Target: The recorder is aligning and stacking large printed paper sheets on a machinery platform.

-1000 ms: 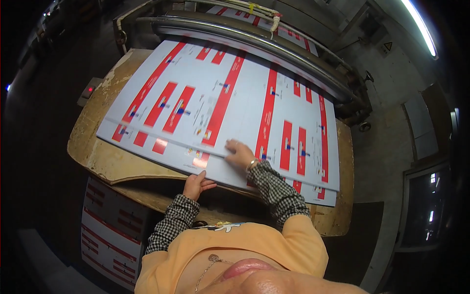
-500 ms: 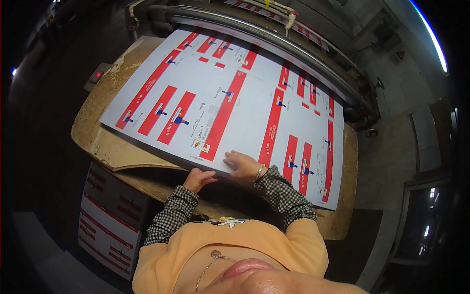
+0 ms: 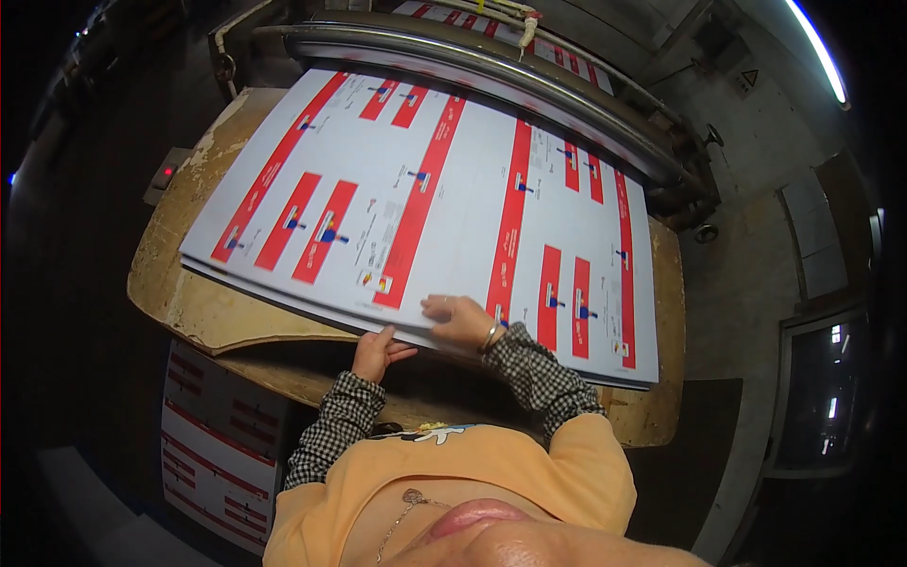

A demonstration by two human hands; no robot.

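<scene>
White printed sheets [image 3: 468, 198] with red bars and small blue figures lie stacked on a worn wooden board, their far end at a metal roller. My right hand [image 3: 461, 321] rests on the top sheet near its front edge, fingers stretched out over the paper and slightly blurred. Just left of it, my left hand [image 3: 380, 354] is at the front edge of the stack, its thumb up against the edge and its fingers spread below. Neither hand visibly grips a sheet.
The wooden board [image 3: 156, 274] has a curved cut-out in front of me. Beyond the sheets runs a long metal roller [image 3: 472, 64], with handwheels [image 3: 706, 232] at its right end. More printed sheets [image 3: 217, 444] stand low at the left. A small box with a red light [image 3: 168, 172] sits beside the board.
The printed sheets have moved away toward the roller, and the seam across them no longer shows. The view has shifted slightly. My hands stay near the front edge.
</scene>
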